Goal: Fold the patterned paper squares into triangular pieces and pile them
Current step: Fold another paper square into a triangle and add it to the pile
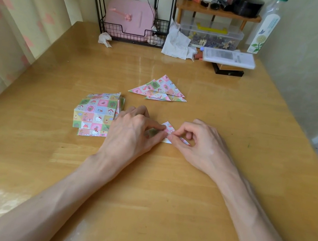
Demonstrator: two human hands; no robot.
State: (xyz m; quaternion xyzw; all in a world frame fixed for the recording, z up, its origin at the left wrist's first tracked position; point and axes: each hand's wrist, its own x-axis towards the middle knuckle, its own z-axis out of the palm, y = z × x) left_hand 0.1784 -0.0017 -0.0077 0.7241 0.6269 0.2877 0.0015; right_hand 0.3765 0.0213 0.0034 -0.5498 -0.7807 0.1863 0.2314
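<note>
1. We see the paper piece (168, 126) lying on the table (164, 183), in the middle, between the two hands and mostly hidden by their fingers.
2. The left hand (131, 130) curls over its left side and pinches it; the right hand (198, 141) pinches its near edge between thumb and forefinger.
3. Just to the left of the left hand lies a stack of squares (94, 112), slightly fanned. Beyond the hands, apart from them, lies a pile of triangles (159, 88), loosely overlapped.
4. The visible part of the piece is a small pointed corner, checked in pink and white, with a white edge nearest us.
5. The table is glossy light wood. Along its far edge we find a crumpled tissue (105, 39), a wire basket (130, 32) holding a pink case (129, 15), a clear box (211, 35) under a small wooden shelf (217, 10), and a tall bottle (265, 26).
6. A curtain (8, 13) with pink shapes hangs on the left.
</note>
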